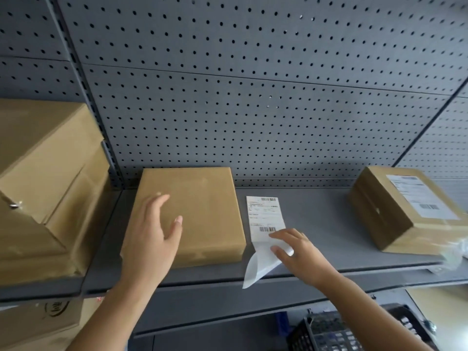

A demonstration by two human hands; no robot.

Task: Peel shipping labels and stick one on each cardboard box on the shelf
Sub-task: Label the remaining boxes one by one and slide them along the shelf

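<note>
A grey metal shelf (316, 219) backed by a pegboard wall (253, 97) carries the boxes. The shipping label (263, 214) lies flat on the bare shelf, printed side up, and the right hand (296, 252) rests its fingers on the label's near end, where the backing paper (255, 269) curls away and hangs past the shelf's front edge; the fingers look pressed on the sheet rather than pinched shut, likely pinning it so the sticker can be worked free. Just left of that grip sits the flat box (192, 211), its top still bare, almost touching the label's long side. The left hand (152, 231) is spread open over the box's near left part, holding nothing, probably steadying it for the sticker. Further left stands a large box (48, 178), also unlabelled. Well to the right of the grip, a box with a label (405, 209) already on it leaves a wide stretch of free shelf for lifting the sheet.
</note>
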